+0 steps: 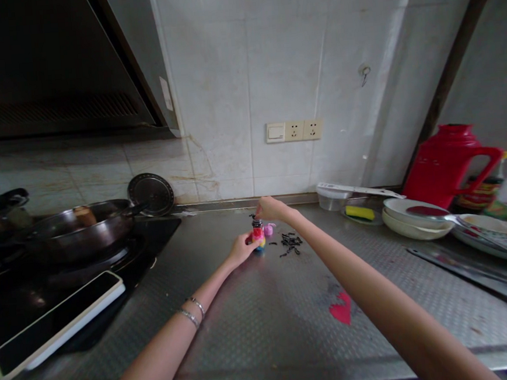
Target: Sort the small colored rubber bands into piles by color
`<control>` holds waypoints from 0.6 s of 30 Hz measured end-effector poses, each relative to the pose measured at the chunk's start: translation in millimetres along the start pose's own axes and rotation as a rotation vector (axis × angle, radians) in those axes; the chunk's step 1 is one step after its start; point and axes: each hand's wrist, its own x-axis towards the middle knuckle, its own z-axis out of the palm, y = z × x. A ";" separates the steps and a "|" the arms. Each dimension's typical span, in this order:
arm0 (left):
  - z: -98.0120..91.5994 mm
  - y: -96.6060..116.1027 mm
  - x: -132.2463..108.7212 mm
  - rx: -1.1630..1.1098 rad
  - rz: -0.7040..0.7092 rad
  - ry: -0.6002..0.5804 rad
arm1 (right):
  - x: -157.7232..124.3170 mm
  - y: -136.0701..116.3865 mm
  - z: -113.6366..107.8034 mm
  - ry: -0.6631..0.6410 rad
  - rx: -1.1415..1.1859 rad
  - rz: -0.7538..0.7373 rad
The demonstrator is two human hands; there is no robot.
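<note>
My left hand (242, 249) is wrapped round a small clear jar (257, 234) with bands of pink, yellow and blue, standing upright on the metal counter. Dark stuff fills the jar's upper part. Directly over the jar's mouth, my right hand (270, 208) points down with its fingers pinched together. Small dark pieces (252, 216) show at these fingertips; their kind is too small to tell. Just right of the jar sits a small round purple thing (268, 229), perhaps its lid. A loose heap of short dark strips (290, 242) lies beyond it.
A phone-like device (57, 322) lies at the left by the stove with a steel pan (81, 230). A red heart-shaped piece (341, 309) lies near my right forearm. On the right are stacked bowls (414, 224), a knife (475, 272), a yellow sponge (359, 212) and a red thermos (442, 166).
</note>
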 end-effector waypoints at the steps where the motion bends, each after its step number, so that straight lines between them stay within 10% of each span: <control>1: 0.1 -0.1 0.0 -0.004 0.004 -0.002 | 0.9 -1.8 0.7 -0.003 -0.019 0.002; 18: 0.0 -2.4 -0.1 -0.014 0.019 -0.010 | 1.9 -4.4 -1.8 -0.144 -0.033 -0.035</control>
